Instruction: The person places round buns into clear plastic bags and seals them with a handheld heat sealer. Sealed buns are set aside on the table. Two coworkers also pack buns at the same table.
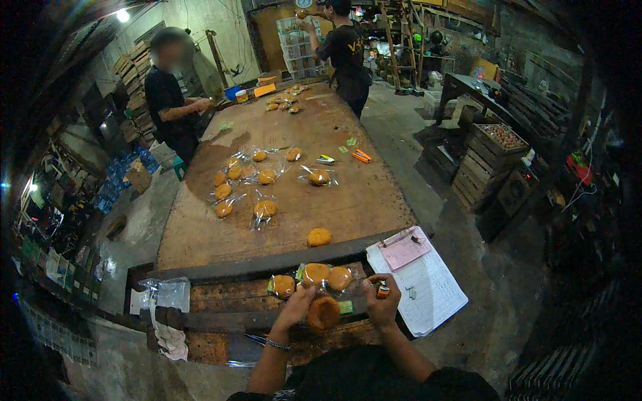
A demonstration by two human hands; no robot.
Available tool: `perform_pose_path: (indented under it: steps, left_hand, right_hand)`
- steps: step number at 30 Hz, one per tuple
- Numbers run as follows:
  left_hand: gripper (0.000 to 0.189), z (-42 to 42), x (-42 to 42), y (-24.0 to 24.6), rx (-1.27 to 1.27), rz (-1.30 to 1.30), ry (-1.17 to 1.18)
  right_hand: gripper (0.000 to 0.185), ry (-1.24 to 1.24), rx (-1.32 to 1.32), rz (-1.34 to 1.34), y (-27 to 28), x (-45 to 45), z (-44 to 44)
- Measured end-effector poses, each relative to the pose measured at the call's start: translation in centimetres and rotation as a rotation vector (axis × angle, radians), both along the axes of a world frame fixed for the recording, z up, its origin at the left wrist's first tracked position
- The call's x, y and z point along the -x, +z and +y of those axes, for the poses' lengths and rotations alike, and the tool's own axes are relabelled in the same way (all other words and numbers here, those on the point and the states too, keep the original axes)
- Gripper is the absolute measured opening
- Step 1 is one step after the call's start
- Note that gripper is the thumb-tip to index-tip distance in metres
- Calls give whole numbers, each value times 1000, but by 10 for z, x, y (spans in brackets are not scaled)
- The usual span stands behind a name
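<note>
My left hand [299, 305] is at the table's near edge, its fingers by a clear-wrapped round bun [315, 274] with a green label. A second bun [339, 278] lies against it, and a third wrapped bun [283, 286] is to the left. Below, a browner round bun [323, 313] is near my left fingers, beside a green label [346, 307]. My right hand [382, 301] is curled, with a small orange and black thing [383, 291], perhaps a stapler, in it; its fingertips are close to the clear wrap. An unwrapped-looking bun [319, 237] lies farther up the tabletop.
Several wrapped buns [265, 209] are spread over the wooden table [361, 200], near two staplers [325, 160]. Papers with writing [426, 290] lie at the right edge. A plastic container [173, 294] is at left. One person [170, 100] stands left of the table, another [348, 55] at its far end.
</note>
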State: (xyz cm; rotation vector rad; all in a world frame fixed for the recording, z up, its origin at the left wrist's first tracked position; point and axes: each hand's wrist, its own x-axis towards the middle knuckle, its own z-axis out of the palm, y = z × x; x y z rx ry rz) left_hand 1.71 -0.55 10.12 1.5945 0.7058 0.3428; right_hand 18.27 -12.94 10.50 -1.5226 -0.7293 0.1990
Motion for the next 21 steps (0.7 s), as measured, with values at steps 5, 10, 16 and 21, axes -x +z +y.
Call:
perform_pose_path:
  steps: [5,10,16,21]
  left_hand:
    - [36,-11,-11,-5,720,-435,227]
    - [28,-18,-17,-12,426,-320,233]
    - [34,-29,-21,16,91,-133,68]
    - [42,-42,-29,38,556,-428,227]
  right_hand:
    - [17,315,117,130,3,4,0]
    - [15,308,77,132,-12,6,2]
    - [16,206,228,-48,-27,0,1]
    - [18,553,50,419,-35,-4,11]
